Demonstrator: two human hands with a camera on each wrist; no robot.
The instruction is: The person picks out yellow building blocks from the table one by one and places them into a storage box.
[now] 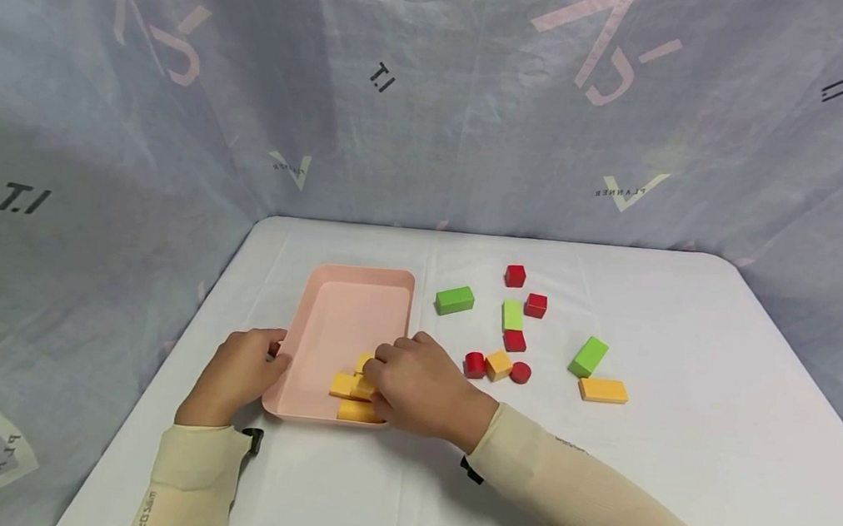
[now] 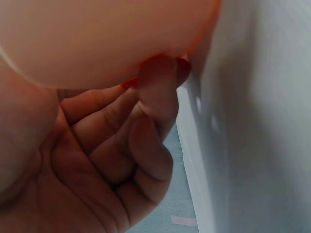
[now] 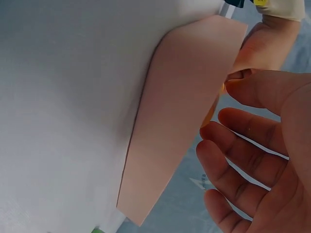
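My left hand (image 1: 237,374) grips the left wall of a pink tray (image 1: 320,333), with the thumb by the rim; in the left wrist view the fingers (image 2: 155,92) curl under it. Over the tray's near right corner, my right hand (image 1: 421,386) holds a yellow block (image 1: 363,388) between thumb and fingertips. That block (image 3: 210,112) shows just above the tray wall in the right wrist view, partly behind the fingers. More yellow pieces lie beneath and beside the hand, including a rounded one (image 1: 357,411) at the near wall; the hand hides part of them.
Right of the tray lie a green block (image 1: 455,300), a light green block (image 1: 512,315), several red pieces (image 1: 515,276) and an orange cube (image 1: 499,365). Farther right are another green block (image 1: 589,357) and a flat yellow block (image 1: 603,391). Grey cloth (image 1: 433,130) hangs behind the white table (image 1: 673,485).
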